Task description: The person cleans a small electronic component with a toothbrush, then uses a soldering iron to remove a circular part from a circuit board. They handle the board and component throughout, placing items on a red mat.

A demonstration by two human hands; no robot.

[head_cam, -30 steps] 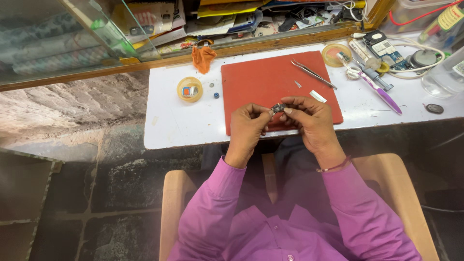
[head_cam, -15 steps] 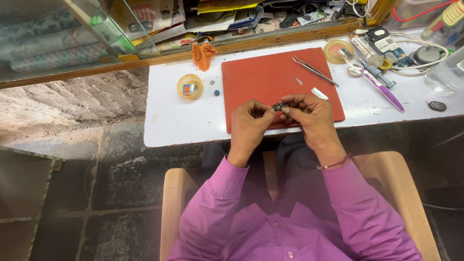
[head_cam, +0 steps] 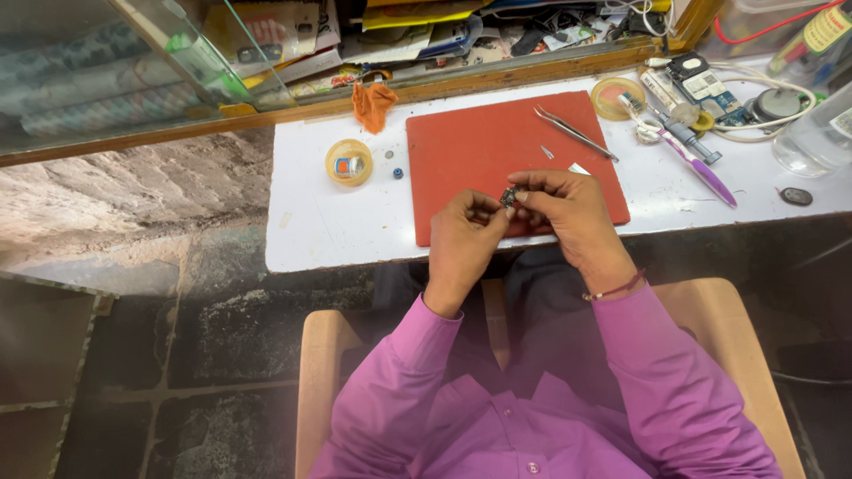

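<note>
Both my hands meet over the near edge of a red mat [head_cam: 479, 151] on a white table [head_cam: 337, 222]. Between the fingertips sits a small dark metal part [head_cam: 508, 196]. My left hand [head_cam: 463, 244] pinches it from the left, my right hand [head_cam: 568, 213] grips it from the right. The part is too small to tell what it is. Metal tweezers [head_cam: 572, 131] lie on the mat's far right corner, and a small white chip [head_cam: 579, 168] lies just beyond my right fingers.
A round yellow dish [head_cam: 349, 162] and an orange cloth [head_cam: 373, 102] sit left of the mat. A purple-handled brush [head_cam: 701, 168], a circuit board [head_cam: 706, 84], white cable and a clear bottle [head_cam: 812, 133] crowd the right. A glass case [head_cam: 106, 71] stands far left.
Hands stay together on the small part with only slight finger shifts. The view has drifted a little.
</note>
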